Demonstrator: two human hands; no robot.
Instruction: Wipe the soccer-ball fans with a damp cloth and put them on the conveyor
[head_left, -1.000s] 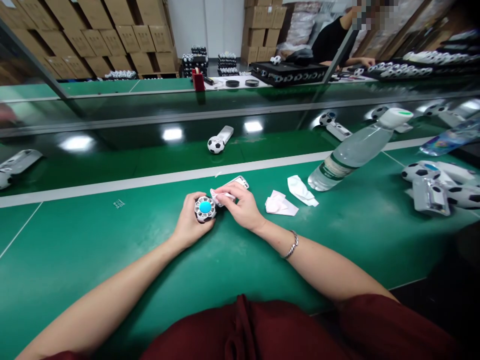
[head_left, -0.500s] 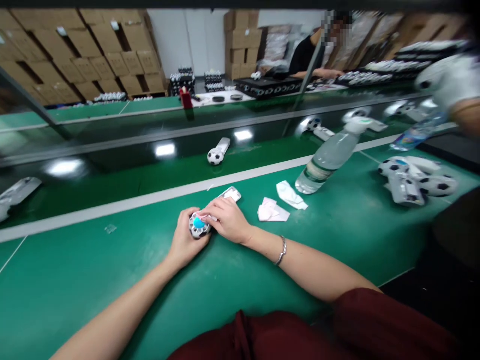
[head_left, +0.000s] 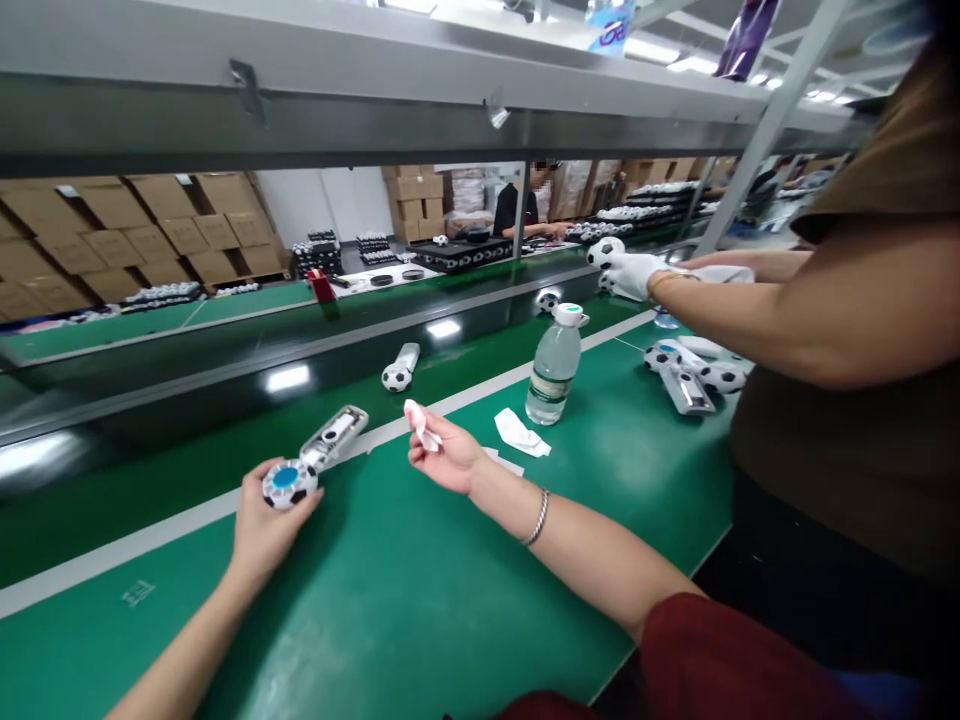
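Note:
My left hand [head_left: 271,515] is closed around the ball-shaped head of a handheld fan [head_left: 291,484], patterned black and white like a soccer ball. A blue disc [head_left: 286,477] sits at the centre of its face. The fan's handle points up and right, its inside showing. Held up to the right, my right hand [head_left: 448,455] pinches a crumpled white tissue [head_left: 424,428] with a reddish mark. Beyond my right hand, another crumpled tissue [head_left: 520,434] lies on the green table [head_left: 420,590], and a folded one is partly hidden behind my wrist.
A water bottle [head_left: 553,370] stands behind the tissues. Another soccer-ball fan [head_left: 399,370] lies on the dark green belt. Several fans [head_left: 686,380] are piled at right, beside a co-worker whose gloved hand [head_left: 634,275] holds one. A metal shelf [head_left: 375,110] spans overhead.
My hands have moved apart: the left carries the fan leftward, and the right has lifted the tissue off its face. The view has tilted up, and the co-worker at right shows more.

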